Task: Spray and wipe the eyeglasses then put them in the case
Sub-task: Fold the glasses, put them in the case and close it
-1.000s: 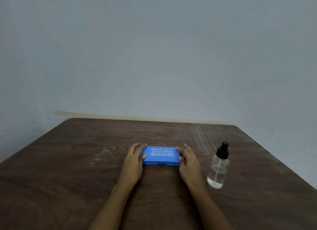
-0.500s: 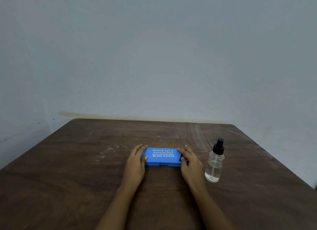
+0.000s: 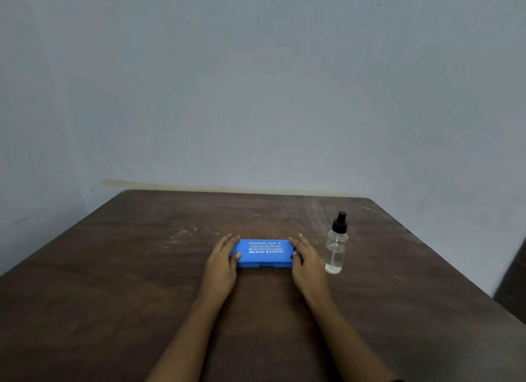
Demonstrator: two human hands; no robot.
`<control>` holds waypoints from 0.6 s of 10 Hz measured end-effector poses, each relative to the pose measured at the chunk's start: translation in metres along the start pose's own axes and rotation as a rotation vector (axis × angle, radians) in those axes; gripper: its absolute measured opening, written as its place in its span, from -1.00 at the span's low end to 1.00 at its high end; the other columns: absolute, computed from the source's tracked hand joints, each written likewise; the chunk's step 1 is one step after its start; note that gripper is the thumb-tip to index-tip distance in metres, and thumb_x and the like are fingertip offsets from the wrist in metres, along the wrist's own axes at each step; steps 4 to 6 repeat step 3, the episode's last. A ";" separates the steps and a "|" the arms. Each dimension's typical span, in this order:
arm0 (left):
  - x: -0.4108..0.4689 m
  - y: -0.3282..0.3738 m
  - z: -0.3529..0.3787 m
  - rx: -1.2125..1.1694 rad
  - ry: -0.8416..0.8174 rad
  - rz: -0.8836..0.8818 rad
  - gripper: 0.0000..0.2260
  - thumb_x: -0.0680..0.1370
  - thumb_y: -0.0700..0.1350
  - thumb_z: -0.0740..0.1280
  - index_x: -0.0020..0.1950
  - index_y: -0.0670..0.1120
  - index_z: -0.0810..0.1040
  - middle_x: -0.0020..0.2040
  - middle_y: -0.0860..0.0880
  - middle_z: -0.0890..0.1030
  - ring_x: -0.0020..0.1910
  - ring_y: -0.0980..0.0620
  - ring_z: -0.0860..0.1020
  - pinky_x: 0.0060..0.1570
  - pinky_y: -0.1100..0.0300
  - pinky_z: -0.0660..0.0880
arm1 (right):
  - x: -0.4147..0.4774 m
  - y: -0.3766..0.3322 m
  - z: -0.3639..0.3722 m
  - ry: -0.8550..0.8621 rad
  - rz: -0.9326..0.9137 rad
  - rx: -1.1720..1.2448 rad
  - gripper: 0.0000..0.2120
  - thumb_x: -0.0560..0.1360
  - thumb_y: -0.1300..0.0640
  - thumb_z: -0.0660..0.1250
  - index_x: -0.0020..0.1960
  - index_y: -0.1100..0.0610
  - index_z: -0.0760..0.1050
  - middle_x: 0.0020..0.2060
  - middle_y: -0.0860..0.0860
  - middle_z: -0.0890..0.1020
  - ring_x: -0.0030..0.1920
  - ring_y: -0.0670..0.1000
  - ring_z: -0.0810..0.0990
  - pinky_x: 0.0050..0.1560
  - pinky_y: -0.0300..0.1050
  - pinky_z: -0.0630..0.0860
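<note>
Flat near the middle of the brown wooden surface (image 3: 113, 290): a closed blue eyeglass case (image 3: 264, 253), white print on its lid. At its left end, the left hand (image 3: 222, 263): grip spread, fingers nearly straight along the end, thumb tip resting on the lid. At its right end, the right hand (image 3: 308, 263): grip spread too, straight fingers touching the end, thumb beside something small and dark, too small to tell. Just right of that hand, not touching it, upright: a clear spray bottle (image 3: 336, 248) with black pump top, a little liquid at the bottom.
</note>
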State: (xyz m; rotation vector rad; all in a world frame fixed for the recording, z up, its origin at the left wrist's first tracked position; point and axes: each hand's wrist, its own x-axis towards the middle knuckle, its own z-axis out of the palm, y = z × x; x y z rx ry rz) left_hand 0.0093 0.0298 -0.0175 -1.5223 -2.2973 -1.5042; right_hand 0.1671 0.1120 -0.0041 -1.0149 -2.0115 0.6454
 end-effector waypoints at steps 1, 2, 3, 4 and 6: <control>-0.009 0.005 -0.003 0.031 0.000 -0.009 -0.64 0.55 -0.17 0.21 0.36 -0.11 0.35 0.44 -0.10 0.29 0.44 -0.03 0.22 0.38 0.19 0.13 | -0.009 -0.003 -0.001 -0.011 -0.039 -0.061 -0.61 0.56 0.30 0.06 0.37 0.12 0.32 0.45 0.05 0.24 0.47 0.03 0.15 0.40 -0.20 0.09; -0.021 0.013 -0.006 0.140 0.072 -0.014 -0.57 0.57 -0.06 0.15 0.43 -0.07 0.20 0.50 -0.05 0.17 0.48 -0.01 0.10 0.44 0.11 0.04 | -0.024 -0.006 0.001 0.072 -0.135 -0.221 -0.59 0.55 0.31 0.06 0.39 0.16 0.28 0.42 0.06 0.31 0.47 0.07 0.16 0.41 -0.11 0.17; -0.025 0.018 -0.007 0.277 0.139 0.041 -0.54 0.58 -0.01 0.07 0.46 -0.06 0.09 0.51 -0.02 0.10 0.50 0.00 0.03 0.45 0.10 -0.06 | -0.024 -0.010 -0.002 0.145 -0.282 -0.348 -0.59 0.46 0.31 0.12 0.28 0.19 0.42 0.29 0.08 0.50 0.34 0.10 0.41 0.24 -0.01 0.48; -0.025 0.018 -0.007 0.277 0.139 0.041 -0.54 0.58 -0.01 0.07 0.46 -0.06 0.09 0.51 -0.02 0.10 0.50 0.00 0.03 0.45 0.10 -0.06 | -0.024 -0.010 -0.002 0.145 -0.282 -0.348 -0.59 0.46 0.31 0.12 0.28 0.19 0.42 0.29 0.08 0.50 0.34 0.10 0.41 0.24 -0.01 0.48; -0.025 0.018 -0.007 0.277 0.139 0.041 -0.54 0.58 -0.01 0.07 0.46 -0.06 0.09 0.51 -0.02 0.10 0.50 0.00 0.03 0.45 0.10 -0.06 | -0.024 -0.010 -0.002 0.145 -0.282 -0.348 -0.59 0.46 0.31 0.12 0.28 0.19 0.42 0.29 0.08 0.50 0.34 0.10 0.41 0.24 -0.01 0.48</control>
